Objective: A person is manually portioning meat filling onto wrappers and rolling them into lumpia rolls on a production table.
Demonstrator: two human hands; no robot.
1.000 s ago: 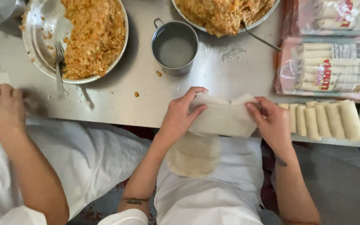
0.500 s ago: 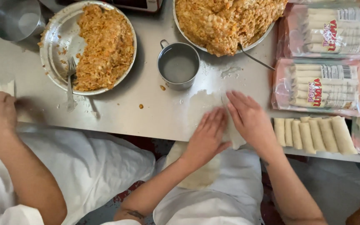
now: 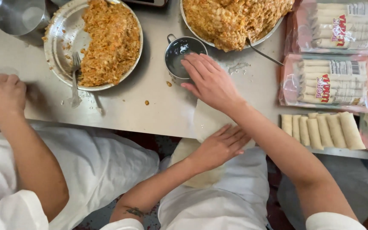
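Observation:
A thin pale wrapper (image 3: 204, 119) lies flat at the front edge of the steel table (image 3: 141, 108). My left hand (image 3: 220, 147) rests flat on its near end, fingers together and gripping nothing. My right hand (image 3: 209, 81) stretches forward with spread fingers, its fingertips at the rim of a small metal cup of water (image 3: 179, 50). A stack of round wrappers (image 3: 192, 176) sits on my lap below the table edge, partly hidden by my left hand.
Two metal plates of orange filling stand at the back: one (image 3: 60, 38) with a fork (image 3: 75, 81), one (image 3: 235, 21) with a spoon. Finished rolls (image 3: 322, 130) lie right, behind them packaged rolls (image 3: 324, 83). A co-worker's hand (image 3: 3, 93) works far left.
My right hand has left the wrapper and reached forward to the metal cup. My left hand has slid to the wrapper's near end and stays flat on it.

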